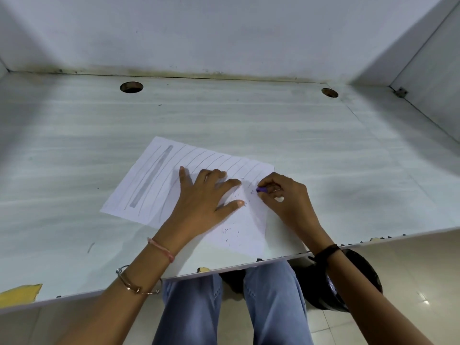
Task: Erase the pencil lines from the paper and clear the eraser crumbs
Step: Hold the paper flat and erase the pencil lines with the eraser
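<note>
Meanwhile left hand (201, 195) presses one paper (249, 235), right hand (286, 197) pinches one eraser (261, 189).

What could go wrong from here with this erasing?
The small purple eraser in the right hand is near the right edge of the white lined paper, beyond the left hand, so the sheet could crumple. Dark eraser crumbs lie near the front edge of the pale desk and might fall onto the lap.

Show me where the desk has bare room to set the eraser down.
Bare desk lies right of the right hand, out to the side wall; between the paper and the two cable holes; and left of the paper. Crowded: the paper's near right part, with the left hand, eraser and crumbs.
</note>
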The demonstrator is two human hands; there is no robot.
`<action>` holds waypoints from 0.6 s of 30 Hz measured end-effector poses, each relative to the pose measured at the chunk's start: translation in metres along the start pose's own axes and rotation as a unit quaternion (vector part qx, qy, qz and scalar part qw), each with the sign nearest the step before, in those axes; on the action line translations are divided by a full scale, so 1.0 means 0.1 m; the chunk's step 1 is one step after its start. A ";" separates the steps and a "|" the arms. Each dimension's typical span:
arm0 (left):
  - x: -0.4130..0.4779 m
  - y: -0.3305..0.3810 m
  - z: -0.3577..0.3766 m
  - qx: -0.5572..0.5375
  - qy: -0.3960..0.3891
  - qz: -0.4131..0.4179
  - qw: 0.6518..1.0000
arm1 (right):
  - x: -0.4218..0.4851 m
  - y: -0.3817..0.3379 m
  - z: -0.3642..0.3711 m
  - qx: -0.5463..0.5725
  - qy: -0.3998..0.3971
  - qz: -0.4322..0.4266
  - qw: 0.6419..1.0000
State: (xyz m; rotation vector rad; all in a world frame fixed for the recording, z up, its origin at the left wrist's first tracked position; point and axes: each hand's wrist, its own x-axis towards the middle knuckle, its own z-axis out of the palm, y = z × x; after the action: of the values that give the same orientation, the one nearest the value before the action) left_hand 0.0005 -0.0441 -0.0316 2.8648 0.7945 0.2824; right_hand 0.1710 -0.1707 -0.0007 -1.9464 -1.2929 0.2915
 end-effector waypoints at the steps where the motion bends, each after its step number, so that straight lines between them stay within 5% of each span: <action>1: 0.05 0.03 0.00 0.011 0.009 0.006 1.000 | 0.00 0.00 0.00 -0.014 -0.005 -0.010 1.000; 12: 0.18 0.08 0.20 0.031 -0.045 -0.023 0.998 | 0.12 -0.18 0.10 -0.033 -0.058 -0.027 0.997; 18: 0.17 0.06 0.19 0.026 -0.036 -0.015 0.999 | 0.49 0.01 -0.09 -0.060 0.037 0.051 0.996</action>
State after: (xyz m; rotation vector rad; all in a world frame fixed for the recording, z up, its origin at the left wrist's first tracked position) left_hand 0.0221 -0.0426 -0.0466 2.8904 0.8420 0.1553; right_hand 0.1990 -0.1334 0.0154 -2.1093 -1.1890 0.1951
